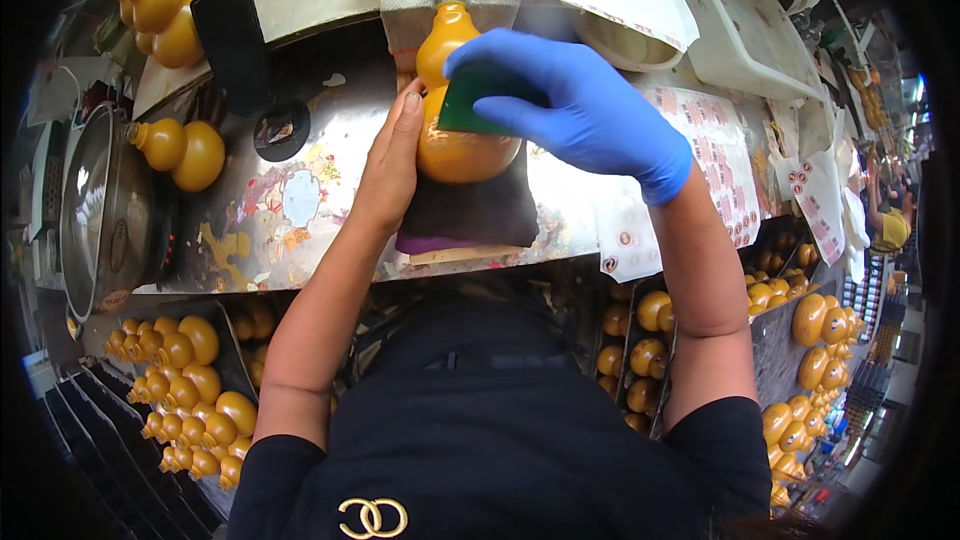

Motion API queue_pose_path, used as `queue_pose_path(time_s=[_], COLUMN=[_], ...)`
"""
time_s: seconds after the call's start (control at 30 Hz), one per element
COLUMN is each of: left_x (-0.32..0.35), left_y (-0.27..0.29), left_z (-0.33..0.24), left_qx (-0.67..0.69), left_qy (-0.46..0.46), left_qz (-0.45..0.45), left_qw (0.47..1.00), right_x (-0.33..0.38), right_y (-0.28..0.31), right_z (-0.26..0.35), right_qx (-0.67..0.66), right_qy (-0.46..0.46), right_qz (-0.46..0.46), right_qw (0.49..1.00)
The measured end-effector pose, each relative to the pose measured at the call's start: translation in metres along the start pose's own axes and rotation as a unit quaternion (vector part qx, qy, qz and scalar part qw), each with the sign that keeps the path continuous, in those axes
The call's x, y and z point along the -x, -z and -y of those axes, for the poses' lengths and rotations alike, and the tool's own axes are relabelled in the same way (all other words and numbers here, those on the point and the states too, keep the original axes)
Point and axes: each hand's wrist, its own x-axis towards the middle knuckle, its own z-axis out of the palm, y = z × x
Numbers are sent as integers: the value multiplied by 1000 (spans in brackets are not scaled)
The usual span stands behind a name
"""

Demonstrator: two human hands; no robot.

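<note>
An amber-yellow gourd-shaped bottle [465, 160] lies on a dark cloth pad [470, 210], its clear neck pointing away from me. My bare left hand [392, 160] grips the bottle's left side, thumb on top; its other fingers are mostly hidden. In a blue glove, my right hand [605, 115] is closed on a dark green flat scraper-like piece [470, 105]. This piece lies against the bottle around its waist and lower bulb. Under the bottle's neck is a greyish cloth-covered rest [400, 15].
Printed sheets [700, 155] lie at the right, with a white plastic bin [745, 35] behind. A phone on a stand [230, 40], another gourd bottle [185, 152] and a metal pan [105, 210] occupy the left. Stacked gourd bottles [195, 390] fill racks below the table on both sides.
</note>
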Motion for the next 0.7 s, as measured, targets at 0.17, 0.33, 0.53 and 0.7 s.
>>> queue_pose_path(time_s=[0.17, 0.33, 0.53, 0.7], left_x=[2, 3, 3, 2], left_y=[10, 0, 2, 3], left_z=[-6, -15, -10, -3], left_qx=[-33, -57, -52, -60], left_qy=[6, 2, 10, 13], left_qz=[-10, -24, -12, -25], left_qw=[999, 998, 999, 998], right_x=[-19, -21, 38, 55], right_y=[-3, -9, -64, -89], right_z=[-9, -8, 0, -9], right_qx=[119, 163, 352, 315], right_qy=[9, 70, 218, 197], right_qz=[5, -80, -157, -149], right_qw=[993, 981, 896, 916])
